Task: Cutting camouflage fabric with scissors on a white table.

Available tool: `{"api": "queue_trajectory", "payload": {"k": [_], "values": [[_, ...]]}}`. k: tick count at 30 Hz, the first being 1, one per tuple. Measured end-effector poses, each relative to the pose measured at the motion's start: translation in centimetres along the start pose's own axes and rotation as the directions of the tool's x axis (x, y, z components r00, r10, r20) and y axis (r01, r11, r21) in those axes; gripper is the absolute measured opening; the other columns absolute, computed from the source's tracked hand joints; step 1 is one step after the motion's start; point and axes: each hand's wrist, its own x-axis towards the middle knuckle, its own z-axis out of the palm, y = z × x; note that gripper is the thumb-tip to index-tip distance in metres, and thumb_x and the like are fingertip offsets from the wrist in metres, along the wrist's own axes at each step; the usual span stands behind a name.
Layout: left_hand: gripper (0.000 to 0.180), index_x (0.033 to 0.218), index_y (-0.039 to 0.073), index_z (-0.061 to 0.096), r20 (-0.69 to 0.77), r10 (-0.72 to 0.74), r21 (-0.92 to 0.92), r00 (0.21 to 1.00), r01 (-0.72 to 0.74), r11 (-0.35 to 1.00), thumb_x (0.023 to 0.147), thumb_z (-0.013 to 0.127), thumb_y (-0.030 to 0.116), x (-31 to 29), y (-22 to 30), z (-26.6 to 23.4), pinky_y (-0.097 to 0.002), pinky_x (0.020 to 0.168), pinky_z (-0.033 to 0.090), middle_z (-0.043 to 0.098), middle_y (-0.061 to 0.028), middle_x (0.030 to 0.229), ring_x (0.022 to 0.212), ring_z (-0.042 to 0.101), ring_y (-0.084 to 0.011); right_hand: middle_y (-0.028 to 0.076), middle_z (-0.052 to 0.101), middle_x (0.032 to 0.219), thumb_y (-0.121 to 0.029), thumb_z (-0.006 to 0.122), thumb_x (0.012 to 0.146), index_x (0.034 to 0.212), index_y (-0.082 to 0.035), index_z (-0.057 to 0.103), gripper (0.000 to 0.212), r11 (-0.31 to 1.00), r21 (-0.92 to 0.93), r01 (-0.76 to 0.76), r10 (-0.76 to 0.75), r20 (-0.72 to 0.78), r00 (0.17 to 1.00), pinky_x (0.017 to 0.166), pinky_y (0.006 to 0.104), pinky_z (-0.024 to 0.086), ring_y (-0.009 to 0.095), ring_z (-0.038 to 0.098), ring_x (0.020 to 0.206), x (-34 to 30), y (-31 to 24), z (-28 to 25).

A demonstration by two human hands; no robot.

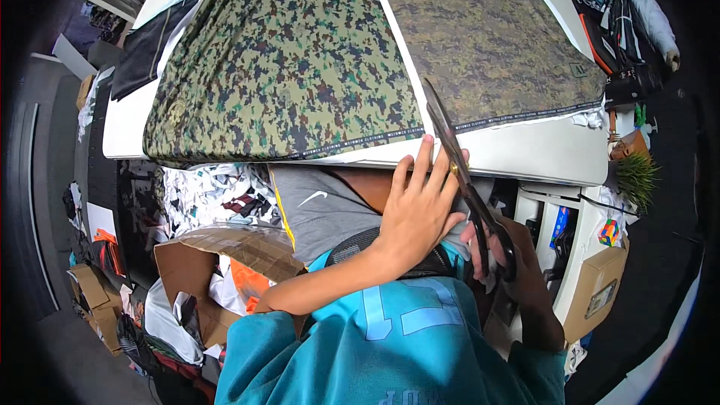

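A camouflage-printed fabric lies over the white table, in a green panel on the left and a browner panel on the right. A white strip runs between the two panels. My right hand grips a large pair of black-handled scissors by its loops. The blades point away from me, over the lower corner of the brown panel beside the white strip. My left hand lies with its fingers stretched out at the table's near edge, fingertips just below the strip and next to the blades.
Folded dark cloth rests at the table's left. Below stand an open cardboard box with cloth and a heap of white scraps. At right are a white drawer unit, a puzzle cube, a plant and another box.
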Motion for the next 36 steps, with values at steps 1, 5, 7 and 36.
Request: {"api": "queue_trajectory", "payload": {"k": [1,5,7,36], "values": [[0.089,0.150,0.005,0.031,-0.008,-0.002,0.000,1.000,0.002,1.000,0.078,0.068,0.042,0.0,0.0,0.0,-0.0470,0.109,0.025,0.035,-0.0174,0.150,0.145,0.023,-0.0396,0.002,0.055,0.066,-0.024,0.046,0.099,0.105,0.000,0.062,0.030,1.000,-0.017,0.002,-0.002,0.002,1.000,0.054,0.0232,0.038,0.010,0.048,0.056,0.2,0.1,0.1],[0.084,0.152,0.009,0.029,-0.038,-0.003,-0.043,0.999,0.001,0.999,0.081,0.062,0.038,-0.2,-0.2,0.3,-0.0470,0.109,0.025,0.038,-0.0170,0.147,0.145,0.025,-0.0380,0.002,0.055,0.067,-0.022,0.046,0.098,0.109,0.000,0.061,0.028,0.999,-0.048,0.014,-0.014,-0.006,1.000,0.054,0.0230,0.037,0.009,0.047,0.057,0.9,1.1,0.6],[0.078,0.153,0.011,0.029,-0.060,0.002,-0.080,0.998,-0.007,0.997,0.084,0.056,0.035,-0.3,-0.3,0.4,-0.0475,0.108,0.024,0.041,-0.0170,0.143,0.144,0.026,-0.0371,0.001,0.055,0.068,-0.020,0.046,0.098,0.111,0.000,0.061,0.028,0.998,-0.059,0.028,-0.029,-0.018,0.999,0.054,0.0229,0.036,0.009,0.047,0.058,1.1,1.4,0.8],[0.073,0.154,0.015,0.028,-0.070,0.000,-0.094,0.998,-0.007,0.996,0.087,0.049,0.032,-0.4,-0.8,0.9,-0.0451,0.108,0.023,0.044,-0.0153,0.141,0.145,0.027,-0.0343,0.001,0.055,0.070,-0.024,0.050,0.098,0.115,0.001,0.060,0.032,0.993,-0.109,0.036,-0.043,-0.062,0.997,0.055,0.0232,0.034,0.009,0.046,0.060,2.2,1.9,1.8]]}}
